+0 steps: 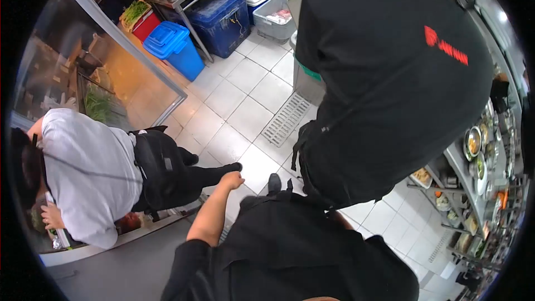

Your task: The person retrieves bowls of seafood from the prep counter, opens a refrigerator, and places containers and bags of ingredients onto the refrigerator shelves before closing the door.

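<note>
My left hand point(231, 180) hangs in front of my black-clothed body with its fingers curled in. Nothing shows in it. It is above the tiled floor, near the black trouser leg point(214, 175) of a person in a white shirt. My right hand is hidden; only a sliver of skin point(341, 220) shows beside my torso, under the back of a person in a black shirt point(384, 78). My dark shoe point(274, 183) is on the white tiles.
The white-shirted person point(92, 173) leans over a counter at left. Blue bin point(167, 39), dark blue cooler point(217, 22) and grey tub point(273, 17) stand at the back. A floor grate point(287, 118) lies ahead. Shelves with bowls point(473, 139) line the right.
</note>
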Motion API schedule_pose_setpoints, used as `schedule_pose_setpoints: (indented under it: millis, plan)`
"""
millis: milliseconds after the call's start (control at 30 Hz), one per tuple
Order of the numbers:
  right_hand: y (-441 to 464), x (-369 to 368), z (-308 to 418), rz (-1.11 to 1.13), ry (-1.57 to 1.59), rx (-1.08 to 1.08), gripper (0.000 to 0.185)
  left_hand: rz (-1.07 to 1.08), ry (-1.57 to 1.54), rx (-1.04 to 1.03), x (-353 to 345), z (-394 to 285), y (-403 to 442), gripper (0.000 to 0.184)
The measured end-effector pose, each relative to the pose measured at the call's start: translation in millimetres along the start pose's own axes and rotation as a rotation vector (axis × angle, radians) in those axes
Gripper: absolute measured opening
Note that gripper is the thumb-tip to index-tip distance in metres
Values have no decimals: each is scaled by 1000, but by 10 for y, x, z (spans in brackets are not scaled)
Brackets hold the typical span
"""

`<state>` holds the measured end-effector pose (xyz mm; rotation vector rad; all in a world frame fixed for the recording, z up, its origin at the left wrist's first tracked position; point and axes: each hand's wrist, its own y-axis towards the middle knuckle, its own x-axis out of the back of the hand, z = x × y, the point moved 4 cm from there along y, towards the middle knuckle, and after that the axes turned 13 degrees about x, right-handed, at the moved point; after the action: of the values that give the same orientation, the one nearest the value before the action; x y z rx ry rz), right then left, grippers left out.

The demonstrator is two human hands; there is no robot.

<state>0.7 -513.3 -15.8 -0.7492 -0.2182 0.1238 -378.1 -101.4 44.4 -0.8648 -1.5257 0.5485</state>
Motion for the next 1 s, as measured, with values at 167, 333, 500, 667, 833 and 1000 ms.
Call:
schedule_pose_setpoints:
  millis: [167, 333, 500, 667, 833, 1000]
  plan:
    - [156, -3, 359, -105, -11, 5, 28, 18, 92, 6, 593, -471, 896, 41]
    - [230, 64, 608, -215, 6, -58, 28, 59, 234, -82, 944, -1189, 1670, 42]
    - [218, 166, 738, -317, 55, -102, 27, 179, 389, -129, 1115, -1853, 1647, 40]
    - [-3, 210, 505, -424, 102, -114, 27, 226, 505, -166, 432, -2256, 1904, 37]
    - [-390, -62, -196, -468, 63, -106, 26, 174, 468, -189, -212, -2283, 1505, 26]
    - [-919, -499, -1247, -500, -160, -74, 26, 144, 492, -413, -709, -2323, 1163, 33]
